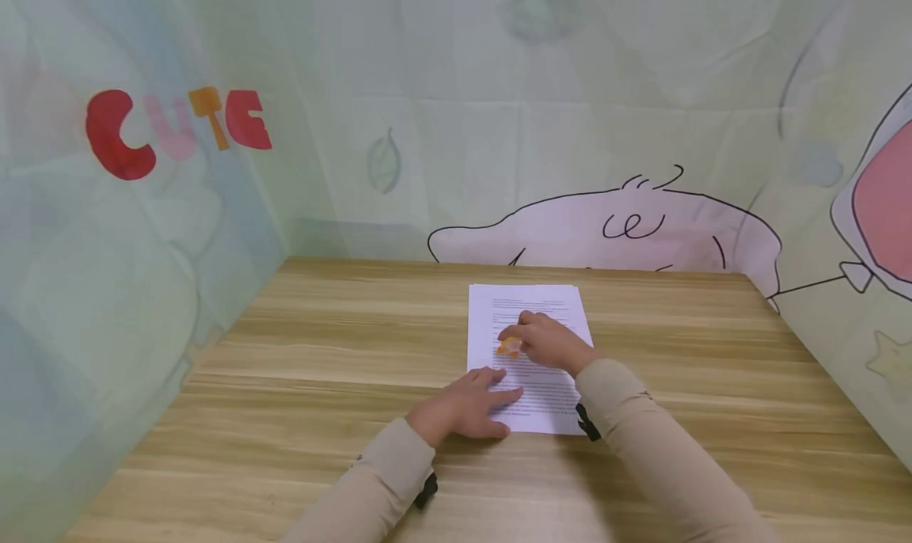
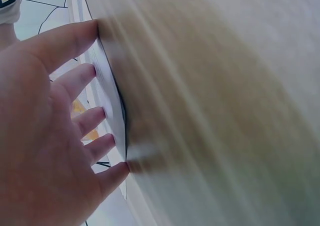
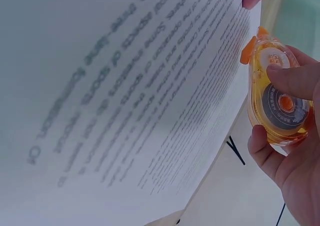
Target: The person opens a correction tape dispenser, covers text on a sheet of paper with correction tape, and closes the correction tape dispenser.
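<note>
1. Orange correction-tape dispenser (image 3: 280, 111), just right of centre in the head view, pinched in the right hand (image 1: 550, 343).
2. I see the left hand (image 1: 466, 407), fingers spread, touching printed paper (image 1: 545, 391), lower centre.

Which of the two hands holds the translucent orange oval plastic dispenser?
The right hand: thumb and fingers grip the orange dispenser. The left hand, fingers spread, rests at the left edge of the white rectangular printed paper.

See-through orange correction tape (image 3: 274, 111) being pinched in the right hand (image 1: 552, 342), sitting over white printed paper (image 1: 537, 378) (contact not showing clearly), the paper lying on the desk (image 1: 342, 333), text lines running across it.
</note>
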Demonstrator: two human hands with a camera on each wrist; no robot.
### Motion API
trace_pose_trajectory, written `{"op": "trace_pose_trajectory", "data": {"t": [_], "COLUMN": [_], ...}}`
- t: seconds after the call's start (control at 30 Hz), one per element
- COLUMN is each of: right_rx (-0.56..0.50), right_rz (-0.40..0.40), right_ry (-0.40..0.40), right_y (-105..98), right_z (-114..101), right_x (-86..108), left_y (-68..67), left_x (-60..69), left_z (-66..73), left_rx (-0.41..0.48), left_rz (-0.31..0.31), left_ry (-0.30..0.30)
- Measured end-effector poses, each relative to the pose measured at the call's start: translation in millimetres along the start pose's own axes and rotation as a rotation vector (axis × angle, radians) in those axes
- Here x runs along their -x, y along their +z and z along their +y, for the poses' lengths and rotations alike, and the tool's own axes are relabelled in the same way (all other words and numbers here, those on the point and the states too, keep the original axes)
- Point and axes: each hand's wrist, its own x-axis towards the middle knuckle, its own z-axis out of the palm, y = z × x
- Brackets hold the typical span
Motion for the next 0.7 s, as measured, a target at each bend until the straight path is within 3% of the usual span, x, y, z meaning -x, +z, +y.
{"op": "trace_pose_trajectory", "data": {"t": [0.43,0.7], "right_rx": [0.092,0.179], "right_rz": [-0.067,-0.154], "right_ry": [0.019,0.038], "right_y": [2,5], "right_z": [-10,-12], "right_x": [-12.0,-16.7], "left_y": [1.3,2.1], "left_x": [0.5,-0.7], "left_z": [0.5,-1.4], "left_rx": [-0.025,-0.041], "left_rz": [0.018,0.026], "left_ry": [0.015,0.026]}}
